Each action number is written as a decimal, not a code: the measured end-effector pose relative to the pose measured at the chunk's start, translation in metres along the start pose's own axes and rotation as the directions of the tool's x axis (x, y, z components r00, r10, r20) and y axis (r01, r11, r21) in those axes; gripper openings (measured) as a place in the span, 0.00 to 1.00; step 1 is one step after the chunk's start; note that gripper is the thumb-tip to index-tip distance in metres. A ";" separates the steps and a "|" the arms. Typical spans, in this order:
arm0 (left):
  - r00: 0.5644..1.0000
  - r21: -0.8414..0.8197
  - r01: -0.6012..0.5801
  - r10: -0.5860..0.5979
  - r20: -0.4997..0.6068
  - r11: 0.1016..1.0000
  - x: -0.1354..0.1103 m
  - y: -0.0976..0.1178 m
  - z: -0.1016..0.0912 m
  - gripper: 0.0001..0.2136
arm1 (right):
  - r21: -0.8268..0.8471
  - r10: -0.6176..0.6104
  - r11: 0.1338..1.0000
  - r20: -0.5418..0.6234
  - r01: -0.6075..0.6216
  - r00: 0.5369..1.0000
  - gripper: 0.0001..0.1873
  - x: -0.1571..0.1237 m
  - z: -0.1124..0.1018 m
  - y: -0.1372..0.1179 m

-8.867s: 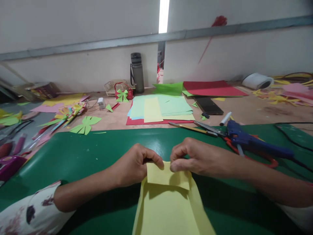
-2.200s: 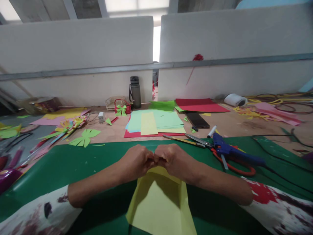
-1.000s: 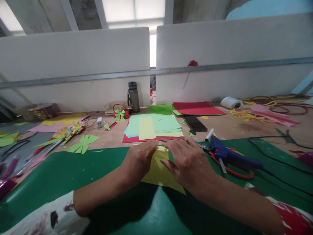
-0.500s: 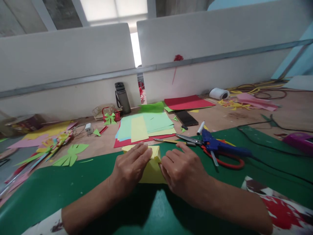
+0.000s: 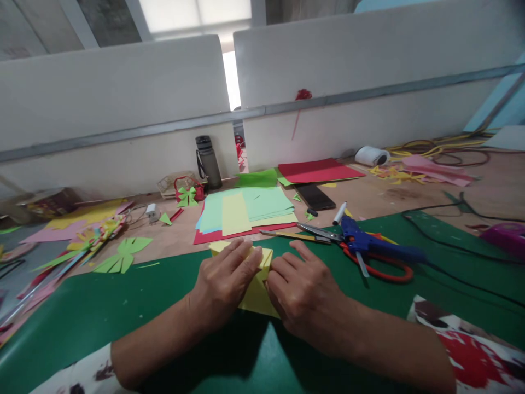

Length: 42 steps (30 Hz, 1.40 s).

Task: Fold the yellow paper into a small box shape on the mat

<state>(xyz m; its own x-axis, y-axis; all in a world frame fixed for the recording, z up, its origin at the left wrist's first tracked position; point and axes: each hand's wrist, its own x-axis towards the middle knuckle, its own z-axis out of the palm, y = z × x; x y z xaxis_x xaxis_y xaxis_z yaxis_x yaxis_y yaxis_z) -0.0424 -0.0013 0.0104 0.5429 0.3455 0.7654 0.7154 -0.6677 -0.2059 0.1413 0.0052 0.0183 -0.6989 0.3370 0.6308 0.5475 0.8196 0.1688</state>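
Note:
A folded yellow paper lies on the green mat near its far edge. My left hand lies flat on the paper's left half, fingers stretched forward and pressing down. My right hand rests on the paper's right side with its fingers bent, fingertips against the fold at the middle. Most of the paper is hidden under both hands; only its far corners and near edge show.
Red-handled scissors and a blue glue gun lie right of my hands on the mat. A stack of coloured sheets, a phone, a grey bottle, green paper bows and scraps cover the wooden table beyond.
The long yellow sheet has been folded up into a short packet and moved to the mat's far edge. My hands went from pinching its top to pressing it flat.

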 end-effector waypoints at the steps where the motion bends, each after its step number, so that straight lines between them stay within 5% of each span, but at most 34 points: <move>1: 1.000 0.006 -0.002 0.002 0.005 1.000 0.001 0.001 -0.001 0.11 | 0.000 -0.008 1.000 0.002 0.008 1.000 0.10 0.000 0.000 0.000; 21: 0.997 0.061 0.066 -0.068 0.032 0.996 0.003 0.000 0.000 0.08 | 0.080 -0.062 0.995 -0.051 0.066 0.997 0.10 -0.006 0.004 -0.007; 36: 0.974 0.434 0.031 -0.124 0.187 0.900 0.019 0.009 -0.019 0.13 | 0.007 -0.120 0.993 -0.062 0.121 0.991 0.13 -0.002 -0.003 -0.003; 39: 0.949 0.414 0.057 -0.177 0.259 0.908 0.020 0.007 -0.019 0.17 | -0.016 -0.096 0.995 -0.080 0.095 0.992 0.14 -0.001 -0.006 0.002; 42: 0.936 0.222 0.150 -0.211 0.282 0.963 0.019 0.002 -0.013 0.17 | -0.032 -0.073 0.997 -0.090 0.070 0.993 0.14 0.000 -0.008 0.006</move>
<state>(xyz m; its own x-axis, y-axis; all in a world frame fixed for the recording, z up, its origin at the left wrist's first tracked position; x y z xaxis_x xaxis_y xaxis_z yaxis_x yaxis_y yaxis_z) -0.0366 -0.0043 0.0327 0.4812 0.6504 0.5877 0.8684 -0.4450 -0.2186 0.1485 0.0059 0.0253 -0.6929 0.2333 0.6823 0.5114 0.8261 0.2369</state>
